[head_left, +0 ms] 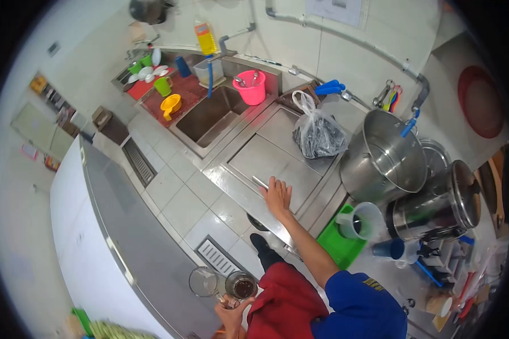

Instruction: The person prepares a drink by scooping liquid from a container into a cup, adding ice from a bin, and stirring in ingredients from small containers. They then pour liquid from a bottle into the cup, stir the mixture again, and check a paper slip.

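My right hand (277,198) reaches over the steel counter, its fingers closed round a short metal handle (259,181) at the edge of a flat steel lid (266,161). Low in the view, my left hand (232,312) is closed on two clear glass vessels, side by side. One glass vessel (242,286) has dark brown contents; the other glass vessel (203,281) looks clear. The fingers partly hide how they are gripped. Beyond the lid lies a knotted clear plastic bag (320,135) with dark contents.
A sink (209,121) with a pink bucket (249,89) lies beyond the lid. To the right stand a large steel pot (373,164), a steel urn (430,206) and a plastic jug (365,221) on a green tray (339,248). A grey-topped counter (124,214) runs along the left.
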A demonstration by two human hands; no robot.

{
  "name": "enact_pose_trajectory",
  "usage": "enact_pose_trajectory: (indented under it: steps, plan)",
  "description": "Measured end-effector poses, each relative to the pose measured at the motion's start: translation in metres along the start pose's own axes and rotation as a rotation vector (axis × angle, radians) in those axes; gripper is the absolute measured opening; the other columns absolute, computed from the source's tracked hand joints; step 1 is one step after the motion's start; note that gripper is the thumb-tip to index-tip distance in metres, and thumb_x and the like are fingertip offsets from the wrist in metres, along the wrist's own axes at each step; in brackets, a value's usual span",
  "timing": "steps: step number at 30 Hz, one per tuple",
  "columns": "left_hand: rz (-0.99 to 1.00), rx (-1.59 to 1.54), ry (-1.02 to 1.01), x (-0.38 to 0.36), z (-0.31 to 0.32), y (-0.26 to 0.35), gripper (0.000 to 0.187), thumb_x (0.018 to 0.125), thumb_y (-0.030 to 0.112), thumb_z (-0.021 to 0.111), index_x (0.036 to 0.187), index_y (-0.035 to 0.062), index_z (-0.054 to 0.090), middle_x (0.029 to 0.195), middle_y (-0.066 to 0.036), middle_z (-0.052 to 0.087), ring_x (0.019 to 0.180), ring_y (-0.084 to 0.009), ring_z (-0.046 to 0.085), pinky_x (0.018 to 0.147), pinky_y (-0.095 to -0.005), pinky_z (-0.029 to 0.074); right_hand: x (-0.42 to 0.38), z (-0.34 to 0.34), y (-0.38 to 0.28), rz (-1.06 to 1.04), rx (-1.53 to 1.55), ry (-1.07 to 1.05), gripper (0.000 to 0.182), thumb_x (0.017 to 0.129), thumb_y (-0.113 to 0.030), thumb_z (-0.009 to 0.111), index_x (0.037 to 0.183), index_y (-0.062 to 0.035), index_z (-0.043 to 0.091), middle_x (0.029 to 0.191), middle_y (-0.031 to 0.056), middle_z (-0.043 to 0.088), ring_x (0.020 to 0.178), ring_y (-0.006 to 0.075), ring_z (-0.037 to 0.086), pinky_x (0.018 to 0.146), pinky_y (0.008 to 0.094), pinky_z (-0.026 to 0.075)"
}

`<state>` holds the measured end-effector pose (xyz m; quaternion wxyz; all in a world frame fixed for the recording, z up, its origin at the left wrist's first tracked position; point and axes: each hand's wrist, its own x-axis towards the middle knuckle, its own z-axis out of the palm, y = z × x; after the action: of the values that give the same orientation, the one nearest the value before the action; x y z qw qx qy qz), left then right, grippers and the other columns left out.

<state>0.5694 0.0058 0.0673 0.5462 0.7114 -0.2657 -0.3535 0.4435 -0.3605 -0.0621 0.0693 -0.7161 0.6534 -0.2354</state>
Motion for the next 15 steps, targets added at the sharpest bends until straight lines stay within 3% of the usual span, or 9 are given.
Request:
enact_pose_trajectory:
  steps: [6, 9, 13, 15]
  plan:
    - [-0.046, 0.106, -0.054, 0.127, -0.007, 0.044, 0.057, 0.061, 0.0, 0.097, 0.068, 0.0131, 0.042, 0.067, 0.006, 0.053, 0.06, -0.003, 0.045, 0.054, -0.0211, 0.037, 0.063, 0.011, 0.028, 0.14, -0.245, 0.246, 0.036, 0.092, -0.04, 0.07, 0.105, -0.0093, 0.057, 0.098, 0.011, 0.062, 0.098, 0.0293, 0.059, 0.087, 0.0504, 0.041]
    - [-0.084, 0.038, -0.11, 0.169, -0.01, 0.058, 0.055, 0.06, -0.001, 0.098, 0.07, 0.0113, 0.045, 0.07, 0.004, 0.057, 0.063, -0.0044, 0.051, 0.057, -0.022, 0.043, 0.096, -0.008, 0.049, 0.193, -0.264, 0.21, 0.033, 0.091, -0.036, 0.071, 0.103, -0.0094, 0.057, 0.094, 0.011, 0.059, 0.096, 0.0312, 0.059, 0.088, 0.0486, 0.045]
    - [-0.069, -0.001, -0.179, 0.222, -0.01, 0.06, 0.05, 0.059, 0.001, 0.099, 0.073, 0.0083, 0.051, 0.075, 0.0, 0.064, 0.068, -0.0068, 0.06, 0.063, -0.0244, 0.051, 0.1, 0.025, 0.076, 0.1, -0.253, 0.237, 0.027, 0.091, -0.027, 0.072, 0.102, -0.0084, 0.055, 0.098, 0.0139, 0.058, 0.093, 0.0347, 0.061, 0.081, 0.0474, 0.051]
    - [-0.051, 0.091, -0.195, 0.245, -0.009, 0.064, 0.048, 0.059, 0.001, 0.099, 0.075, 0.0074, 0.054, 0.077, -0.001, 0.066, 0.068, -0.007, 0.061, 0.063, -0.0247, 0.051, 0.083, 0.045, 0.076, 0.097, -0.062, -0.303, 0.035, 0.092, -0.032, 0.069, 0.114, -0.0065, 0.058, 0.114, 0.0168, 0.062, 0.106, 0.035, 0.063, 0.089, 0.049, 0.05]
